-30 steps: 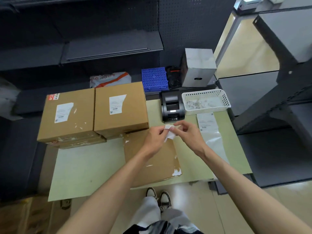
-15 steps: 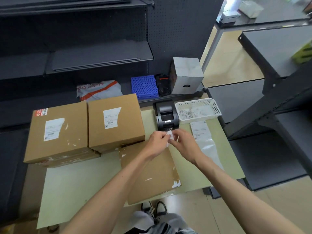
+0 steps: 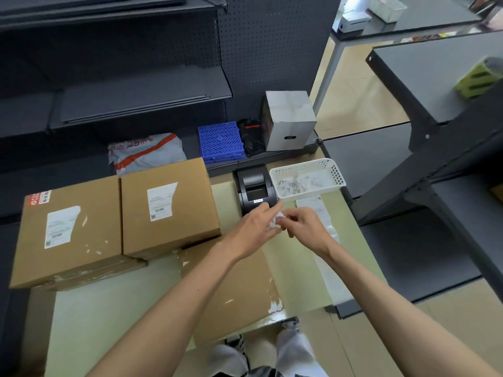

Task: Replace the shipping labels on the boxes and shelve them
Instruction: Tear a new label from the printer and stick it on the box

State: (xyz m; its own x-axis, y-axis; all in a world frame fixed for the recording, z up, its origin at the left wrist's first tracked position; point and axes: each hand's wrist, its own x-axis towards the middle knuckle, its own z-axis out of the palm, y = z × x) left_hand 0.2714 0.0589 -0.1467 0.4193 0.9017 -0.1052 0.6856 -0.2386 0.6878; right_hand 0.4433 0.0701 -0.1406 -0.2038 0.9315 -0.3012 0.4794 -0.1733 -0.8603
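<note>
Both hands are meeting just near of the black label printer (image 3: 254, 187), pinching a crumpled scrap of white label paper (image 3: 275, 221) between them: the left hand (image 3: 254, 230) is gripping it with thumb and fingertips, and the right hand (image 3: 304, 227) is curling its fingers round its right side. Below the arms a flat brown cardboard box (image 3: 234, 292) is lying on the pale green table (image 3: 89, 317). Two labelled brown boxes (image 3: 114, 221) are sitting at far left. A white plastic basket (image 3: 307, 178) is standing right of the printer.

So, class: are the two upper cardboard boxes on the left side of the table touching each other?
Touching. The head view shows the left box and right box side by side, with only a thin dark seam between their facing edges.
</note>
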